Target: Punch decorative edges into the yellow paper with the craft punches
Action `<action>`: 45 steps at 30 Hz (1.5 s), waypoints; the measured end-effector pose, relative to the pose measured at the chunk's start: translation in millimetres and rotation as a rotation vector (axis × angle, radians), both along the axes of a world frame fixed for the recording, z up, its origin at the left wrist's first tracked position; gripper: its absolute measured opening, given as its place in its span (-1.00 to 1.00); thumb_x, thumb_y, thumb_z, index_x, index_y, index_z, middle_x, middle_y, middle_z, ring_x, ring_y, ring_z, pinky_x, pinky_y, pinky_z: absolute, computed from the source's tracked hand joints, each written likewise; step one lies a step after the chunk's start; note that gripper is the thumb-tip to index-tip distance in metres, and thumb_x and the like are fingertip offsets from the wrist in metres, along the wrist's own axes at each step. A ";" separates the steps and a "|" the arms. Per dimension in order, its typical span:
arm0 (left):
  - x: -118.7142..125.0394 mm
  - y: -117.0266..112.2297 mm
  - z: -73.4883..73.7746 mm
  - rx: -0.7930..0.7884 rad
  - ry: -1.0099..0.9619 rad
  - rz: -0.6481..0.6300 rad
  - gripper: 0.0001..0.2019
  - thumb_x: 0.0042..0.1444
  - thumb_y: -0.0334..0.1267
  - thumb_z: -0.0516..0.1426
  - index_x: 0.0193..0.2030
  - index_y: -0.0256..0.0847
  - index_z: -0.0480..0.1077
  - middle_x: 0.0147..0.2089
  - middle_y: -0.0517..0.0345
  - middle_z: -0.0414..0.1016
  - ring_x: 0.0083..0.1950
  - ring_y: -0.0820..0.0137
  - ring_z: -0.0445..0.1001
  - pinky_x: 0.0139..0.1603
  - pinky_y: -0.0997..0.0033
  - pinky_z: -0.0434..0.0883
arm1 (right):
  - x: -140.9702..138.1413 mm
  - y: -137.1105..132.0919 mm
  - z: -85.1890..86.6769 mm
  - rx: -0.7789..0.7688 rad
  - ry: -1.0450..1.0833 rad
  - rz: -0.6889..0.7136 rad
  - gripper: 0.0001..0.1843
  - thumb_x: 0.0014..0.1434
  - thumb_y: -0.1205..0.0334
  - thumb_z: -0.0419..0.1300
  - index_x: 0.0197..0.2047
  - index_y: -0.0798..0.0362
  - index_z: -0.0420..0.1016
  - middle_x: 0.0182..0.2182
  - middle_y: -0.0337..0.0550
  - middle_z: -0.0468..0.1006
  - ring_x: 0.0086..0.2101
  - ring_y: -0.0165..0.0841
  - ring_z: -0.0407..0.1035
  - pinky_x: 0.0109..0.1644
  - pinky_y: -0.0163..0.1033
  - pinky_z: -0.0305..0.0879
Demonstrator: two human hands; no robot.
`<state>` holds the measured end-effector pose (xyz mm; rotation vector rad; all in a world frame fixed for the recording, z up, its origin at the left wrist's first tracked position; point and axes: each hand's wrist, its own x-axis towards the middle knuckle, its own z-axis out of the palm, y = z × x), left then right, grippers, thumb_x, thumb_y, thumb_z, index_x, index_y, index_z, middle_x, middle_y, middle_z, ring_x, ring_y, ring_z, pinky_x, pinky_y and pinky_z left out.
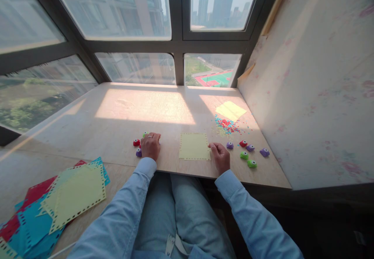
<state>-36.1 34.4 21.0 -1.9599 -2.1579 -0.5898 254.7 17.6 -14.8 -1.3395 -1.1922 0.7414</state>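
Note:
A pale yellow paper sheet (194,147), with small holes punched along its edges, lies flat in front of me. My right hand (221,157) is closed, with thumb and forefinger pinching the sheet's right edge. To the left, my left hand (151,147) curls palm down over a group of small paper punches, its fingertips hidden. Around that hand show a red punch (136,142), a purple punch (138,152) and a green punch (144,134). Whatever lies under its fingers is mostly covered. Just right of my right hand sits another purple punch (230,145).
Several more punches, including a green one (252,164), stand at the right near the wall (321,107). Behind them lie coloured paper bits (227,125) and a yellow sheet (230,111). Hole-edged sheets (78,191) overlap at the lower left. Windows border the table's (122,134) far side.

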 end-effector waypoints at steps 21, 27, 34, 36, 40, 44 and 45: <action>104.4 -27.9 -43.9 -0.088 -0.149 -0.529 -0.60 0.28 -0.08 0.02 0.12 -0.29 0.38 0.28 -0.27 0.34 0.36 0.01 0.23 0.33 -0.08 0.19 | 30.1 -48.0 11.4 0.037 0.046 -0.166 -0.66 0.19 -0.03 0.16 -0.38 0.07 0.53 -0.43 -0.12 0.59 -0.46 -0.35 0.38 -0.34 -0.22 0.37; 103.0 -29.7 -37.7 -0.089 -0.208 -0.532 -0.62 0.24 -0.08 0.05 0.08 -0.24 0.41 0.25 -0.25 0.38 0.33 0.00 0.27 0.31 -0.10 0.22 | 87.1 -39.7 43.2 0.012 -0.011 -0.126 -0.66 0.18 -0.05 0.17 -0.29 0.07 0.54 -0.41 -0.11 0.59 -0.48 -0.36 0.41 -0.45 -0.27 0.32; 102.6 -27.3 -39.1 -0.073 -0.269 -0.517 -0.65 0.19 -0.07 0.09 0.03 -0.19 0.44 0.23 -0.21 0.40 0.31 0.02 0.29 0.30 -0.09 0.24 | 171.2 12.1 47.0 -0.129 -0.567 -0.147 -0.65 -0.03 0.12 0.26 -0.17 0.08 0.60 -0.28 -0.06 0.60 -0.43 -0.30 0.42 -0.23 -0.10 0.42; 102.1 -26.9 -39.7 -0.071 -0.266 -0.516 -0.65 0.20 -0.07 0.09 0.02 -0.19 0.45 0.23 -0.20 0.40 0.31 0.02 0.30 0.29 -0.08 0.25 | 180.0 21.8 42.4 -0.124 -0.668 -0.054 -0.70 -0.02 0.22 0.23 -0.18 0.05 0.61 -0.28 -0.07 0.60 -0.40 -0.28 0.44 -0.17 -0.06 0.43; 101.5 -26.7 -39.5 -0.074 -0.273 -0.511 -0.66 0.19 -0.06 0.09 0.01 -0.18 0.45 0.23 -0.19 0.41 0.30 0.03 0.31 0.29 -0.07 0.25 | 183.2 35.0 37.2 -0.082 -0.739 0.138 -0.69 -0.01 0.36 0.22 -0.16 -0.03 0.62 -0.21 -0.04 0.63 -0.30 -0.19 0.49 -0.06 0.07 0.41; 101.4 -26.1 -39.7 -0.080 -0.283 -0.498 -0.67 0.17 -0.06 0.11 0.00 -0.15 0.45 0.23 -0.15 0.42 0.30 0.05 0.32 0.29 -0.06 0.25 | 193.6 42.1 37.9 -0.187 -0.687 0.159 -0.56 -0.05 0.47 0.18 -0.09 0.00 0.61 -0.17 -0.03 0.65 -0.24 -0.17 0.51 -0.09 0.01 0.44; 101.2 -25.9 -39.9 -0.081 -0.278 -0.497 -0.67 0.17 -0.05 0.11 0.01 -0.14 0.45 0.23 -0.15 0.42 0.30 0.05 0.32 0.29 -0.05 0.26 | 197.8 42.0 38.3 -0.219 -0.679 0.154 -0.54 -0.07 0.48 0.17 -0.08 0.02 0.61 -0.17 -0.03 0.65 -0.23 -0.19 0.51 -0.09 -0.03 0.45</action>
